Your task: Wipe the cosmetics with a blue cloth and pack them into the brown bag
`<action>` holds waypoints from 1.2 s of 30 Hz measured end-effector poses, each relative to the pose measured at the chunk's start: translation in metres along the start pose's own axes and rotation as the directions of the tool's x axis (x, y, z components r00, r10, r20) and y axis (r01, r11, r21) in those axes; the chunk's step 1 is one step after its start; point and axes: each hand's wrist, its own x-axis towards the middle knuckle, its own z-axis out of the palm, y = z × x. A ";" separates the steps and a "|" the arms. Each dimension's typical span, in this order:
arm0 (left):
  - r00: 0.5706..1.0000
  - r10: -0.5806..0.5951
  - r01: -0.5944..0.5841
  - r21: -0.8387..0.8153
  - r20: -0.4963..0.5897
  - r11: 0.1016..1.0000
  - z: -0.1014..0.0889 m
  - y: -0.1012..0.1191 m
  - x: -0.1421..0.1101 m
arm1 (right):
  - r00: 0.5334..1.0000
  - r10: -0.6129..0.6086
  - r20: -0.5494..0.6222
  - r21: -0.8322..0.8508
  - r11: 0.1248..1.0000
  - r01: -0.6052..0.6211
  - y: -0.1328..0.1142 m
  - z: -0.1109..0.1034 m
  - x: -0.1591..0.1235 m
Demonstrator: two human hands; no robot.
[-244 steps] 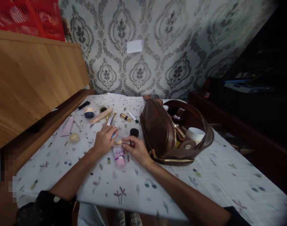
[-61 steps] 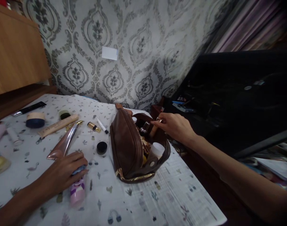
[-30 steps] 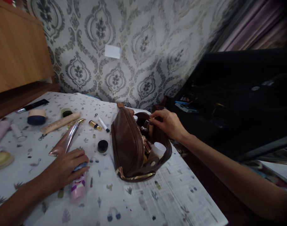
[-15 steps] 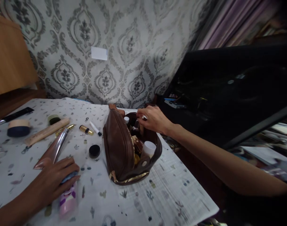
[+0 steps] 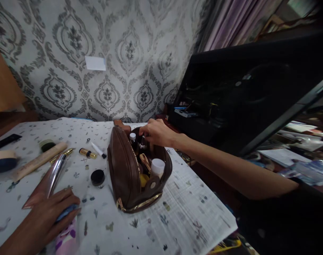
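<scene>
My left hand (image 5: 55, 216) is closed round the blue cap (image 5: 67, 211) of a pink bottle with purple patches (image 5: 67, 237), near the table's front left. In the middle stands an unzipped brown cosmetic bag (image 5: 124, 170). My right hand (image 5: 158, 132) reaches over its far right rim, fingers bent down inside. Just under those fingertips is a small dark, shiny item (image 5: 143, 143); whether they grip it is hard to see. Also in the bag are a white-capped bottle (image 5: 133, 137), a white-lidded jar (image 5: 157, 167) and a gold-coloured item (image 5: 145, 161).
Left of the bag lie a round black lid (image 5: 97, 177), a gold-ended tube (image 5: 87, 153), a white pen-like tube (image 5: 98, 150), a rose-and-silver tube (image 5: 55, 175), a long beige tube (image 5: 41, 161) and a beige-and-navy jar (image 5: 3, 161). A large black panel (image 5: 246, 92) leans at the right.
The view has turned to the right, so the scene sits further left. My right hand stays in the bag, its fingers a little lower. My left hand keeps hold of the pink bottle.
</scene>
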 end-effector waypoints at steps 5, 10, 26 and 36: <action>1.000 -0.008 0.008 0.008 0.011 1.000 -0.002 0.002 0.002 | 0.998 -0.032 -0.050 0.092 0.995 0.036 0.007 0.004 0.003; 0.999 0.021 -0.021 0.020 0.030 1.000 -0.004 0.002 0.004 | 0.997 -0.036 -0.072 0.145 0.988 0.046 0.004 0.005 0.006; 0.999 -0.027 0.030 -0.075 0.046 0.997 -0.006 0.011 0.007 | 0.947 0.074 -0.312 0.303 0.953 0.025 0.034 0.022 -0.017; 1.000 0.003 -0.003 -0.012 0.014 1.000 -0.001 0.004 0.003 | 0.940 0.075 -0.333 0.386 0.921 0.063 0.036 0.033 0.006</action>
